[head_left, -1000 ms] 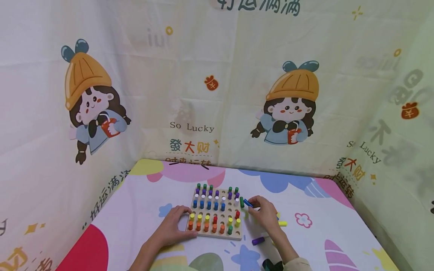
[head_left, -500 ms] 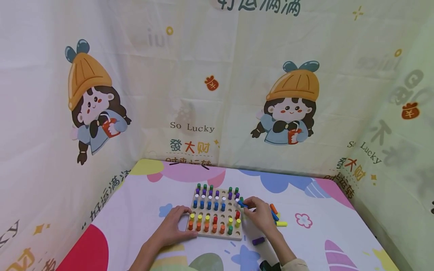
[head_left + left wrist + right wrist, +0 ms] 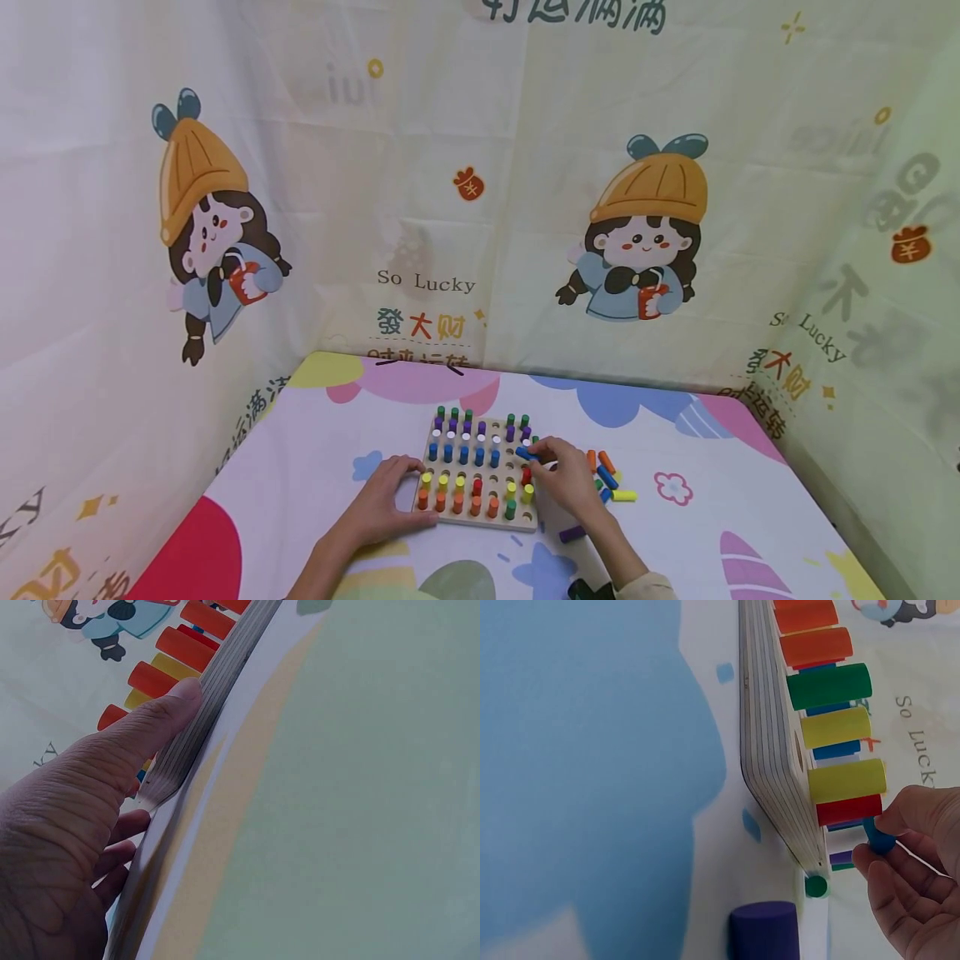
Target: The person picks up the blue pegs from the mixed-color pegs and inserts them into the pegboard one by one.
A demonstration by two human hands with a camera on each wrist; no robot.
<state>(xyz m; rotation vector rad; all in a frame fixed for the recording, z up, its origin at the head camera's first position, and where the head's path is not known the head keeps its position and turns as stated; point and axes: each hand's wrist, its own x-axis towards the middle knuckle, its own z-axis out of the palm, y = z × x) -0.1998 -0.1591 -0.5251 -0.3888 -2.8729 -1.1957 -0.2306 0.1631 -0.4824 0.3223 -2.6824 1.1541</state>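
A wooden pegboard [image 3: 495, 522] lies on the table, carrying rows of green, purple, white, blue, yellow, red and orange pegs. My left hand [image 3: 381, 502] grips its near left corner, thumb [image 3: 184, 690] on the front side and fingers round the left side. Between thumb and fingertips, my right hand [image 3: 567, 477] pinches a blue peg [image 3: 524, 453] over the board's right part. The peg is tilted close to a red peg [image 3: 851, 808] in the right wrist view. Some holes in the right columns hold no peg.
Right of the right hand lie loose pegs, among them an orange peg [image 3: 606, 462], a blue peg [image 3: 607, 477] and a yellow peg [image 3: 624, 496]. A purple peg [image 3: 572, 534] lies nearer, partly behind the forearm. One green peg [image 3: 817, 886] lies by the board's right side.
My right hand has moved left with the blue peg, from beside the board to over its right columns. More loose pegs now show behind it. My left hand keeps its hold.
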